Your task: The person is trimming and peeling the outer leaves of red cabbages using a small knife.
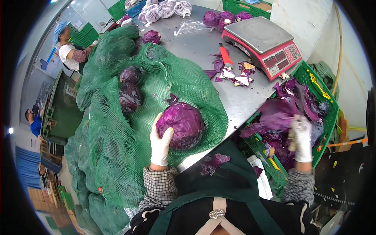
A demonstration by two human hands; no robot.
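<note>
My left hand (161, 141), in a white glove, grips the near left side of a large red cabbage (183, 125). The cabbage rests on a green mesh sack (196, 84) at the table's front edge, a small torn leaf standing on its top. Over a green crate (331, 113) of loose purple leaves, my gloved right hand (300, 137) is smeared by motion. Beside its fingers is a blurred purple leaf (276, 113); whether the fingers hold it, or anything else, I cannot make out. Two darker cabbages (130, 97) lie in the sack's opening, left of the large one.
A red scale (260, 43) with a steel plate stands at the table's right, near a red-handled knife (226, 56) and leaf scraps (239, 76). Full mesh sacks (84, 156) crowd the left. Foam-netted heads (156, 13) sit at the back. A co-worker (72, 49) stands far left.
</note>
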